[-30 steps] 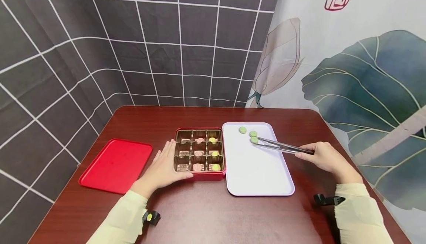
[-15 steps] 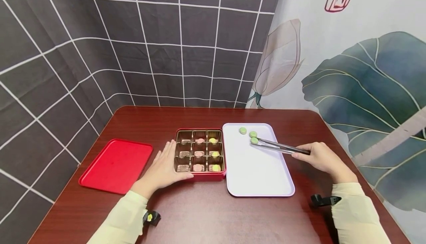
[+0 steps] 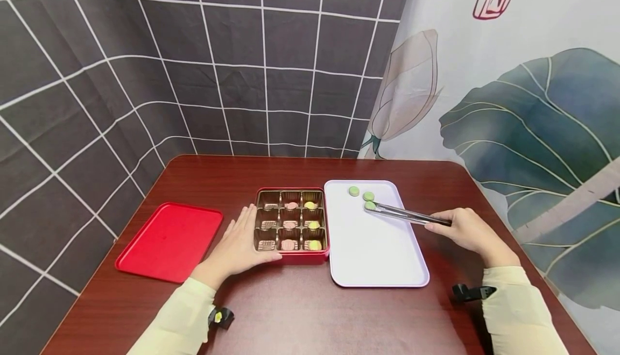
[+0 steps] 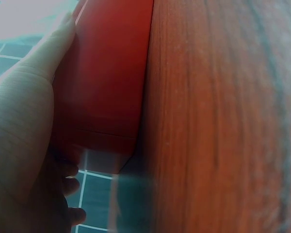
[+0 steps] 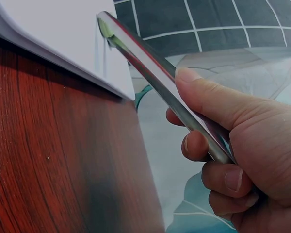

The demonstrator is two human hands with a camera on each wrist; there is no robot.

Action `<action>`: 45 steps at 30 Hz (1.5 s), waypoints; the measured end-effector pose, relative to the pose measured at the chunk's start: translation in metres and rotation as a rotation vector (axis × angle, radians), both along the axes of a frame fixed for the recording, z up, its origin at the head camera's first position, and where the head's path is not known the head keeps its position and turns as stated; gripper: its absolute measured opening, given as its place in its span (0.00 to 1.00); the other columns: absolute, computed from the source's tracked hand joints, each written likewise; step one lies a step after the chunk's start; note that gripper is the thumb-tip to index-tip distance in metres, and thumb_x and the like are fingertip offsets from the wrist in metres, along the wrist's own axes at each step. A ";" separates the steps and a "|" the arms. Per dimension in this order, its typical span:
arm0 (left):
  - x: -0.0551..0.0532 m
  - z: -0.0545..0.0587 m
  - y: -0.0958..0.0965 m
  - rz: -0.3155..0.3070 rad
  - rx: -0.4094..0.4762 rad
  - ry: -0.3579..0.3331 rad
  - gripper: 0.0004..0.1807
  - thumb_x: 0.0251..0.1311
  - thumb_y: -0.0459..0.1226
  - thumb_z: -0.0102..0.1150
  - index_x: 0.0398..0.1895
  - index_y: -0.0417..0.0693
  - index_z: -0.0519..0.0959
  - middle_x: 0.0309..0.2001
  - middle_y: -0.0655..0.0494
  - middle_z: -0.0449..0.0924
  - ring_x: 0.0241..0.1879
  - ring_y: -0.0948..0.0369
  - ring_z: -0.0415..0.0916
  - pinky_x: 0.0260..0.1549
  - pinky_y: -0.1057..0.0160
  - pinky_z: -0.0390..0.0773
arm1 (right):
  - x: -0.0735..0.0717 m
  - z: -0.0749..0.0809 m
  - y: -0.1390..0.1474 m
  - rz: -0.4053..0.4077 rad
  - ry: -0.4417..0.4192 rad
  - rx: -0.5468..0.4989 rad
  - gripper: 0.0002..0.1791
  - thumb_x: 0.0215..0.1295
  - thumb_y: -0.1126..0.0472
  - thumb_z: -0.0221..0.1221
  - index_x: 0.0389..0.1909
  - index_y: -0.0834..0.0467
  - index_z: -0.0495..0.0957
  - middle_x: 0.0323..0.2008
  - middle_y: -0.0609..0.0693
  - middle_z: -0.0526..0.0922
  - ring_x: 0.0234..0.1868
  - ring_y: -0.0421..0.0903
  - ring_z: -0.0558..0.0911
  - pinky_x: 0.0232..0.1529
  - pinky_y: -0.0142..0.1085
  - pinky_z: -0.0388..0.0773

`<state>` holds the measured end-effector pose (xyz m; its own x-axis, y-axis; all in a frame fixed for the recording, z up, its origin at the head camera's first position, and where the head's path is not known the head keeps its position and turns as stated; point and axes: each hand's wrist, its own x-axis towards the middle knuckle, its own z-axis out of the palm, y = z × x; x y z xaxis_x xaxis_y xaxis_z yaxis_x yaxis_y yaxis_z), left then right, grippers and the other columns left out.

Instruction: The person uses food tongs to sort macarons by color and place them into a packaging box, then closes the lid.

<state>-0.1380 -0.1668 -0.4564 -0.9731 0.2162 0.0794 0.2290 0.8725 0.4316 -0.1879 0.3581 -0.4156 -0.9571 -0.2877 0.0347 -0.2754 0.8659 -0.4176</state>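
Observation:
My left hand (image 3: 234,245) rests along the left side of a red box (image 3: 303,258), thumb at its front edge and fingers straight. A gold tray with compartments fills the box; pink round sweets (image 3: 289,245) sit in its middle column and yellow ones (image 3: 315,245) in its right column, while the left column is bare. My right hand (image 3: 467,231) grips metal tongs (image 3: 402,213) with dark handles. In the right wrist view, the tongs' tips are around a green macaron-like sweet (image 5: 105,28). Two more green sweets (image 3: 368,196) lie beside it on a white tray (image 3: 378,258).
A red lid (image 3: 169,241) lies flat on the brown table (image 3: 286,312), left of my left hand. The white tray adjoins the box's right side. A dark grid-patterned curtain (image 3: 232,86) and a leaf-printed one (image 3: 533,129) hang behind the table.
My right hand has shifted slightly left, and the tongs' arms have drawn closer together around the nearest green sweet. My left hand and the box keep their places.

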 end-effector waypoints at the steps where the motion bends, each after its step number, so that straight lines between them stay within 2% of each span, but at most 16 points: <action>1: 0.000 0.000 0.000 0.002 0.000 -0.003 0.74 0.34 0.77 0.57 0.75 0.36 0.44 0.75 0.41 0.43 0.74 0.47 0.39 0.67 0.40 0.50 | 0.000 0.000 0.000 0.000 0.000 0.000 0.21 0.57 0.50 0.68 0.46 0.61 0.85 0.27 0.44 0.85 0.25 0.43 0.73 0.24 0.35 0.71; 28: 0.000 0.000 0.000 0.008 0.005 -0.015 0.74 0.34 0.78 0.56 0.75 0.36 0.44 0.75 0.41 0.43 0.74 0.48 0.38 0.67 0.41 0.48 | 0.000 0.000 -0.005 -0.009 0.012 -0.021 0.22 0.57 0.48 0.68 0.46 0.60 0.85 0.27 0.45 0.86 0.24 0.42 0.73 0.23 0.34 0.70; 38: 0.000 0.000 0.000 0.006 0.003 -0.002 0.75 0.33 0.78 0.56 0.75 0.36 0.44 0.75 0.41 0.43 0.74 0.48 0.39 0.67 0.40 0.49 | -0.003 0.003 -0.017 0.022 0.028 -0.054 0.20 0.56 0.50 0.68 0.45 0.59 0.85 0.26 0.45 0.86 0.21 0.41 0.70 0.20 0.33 0.67; 45: 0.000 0.000 0.000 0.003 0.004 -0.001 0.75 0.33 0.78 0.56 0.75 0.36 0.44 0.75 0.41 0.43 0.74 0.48 0.39 0.67 0.40 0.49 | -0.007 0.008 -0.027 0.037 0.031 -0.073 0.21 0.56 0.49 0.68 0.45 0.58 0.86 0.30 0.46 0.87 0.25 0.42 0.74 0.25 0.33 0.72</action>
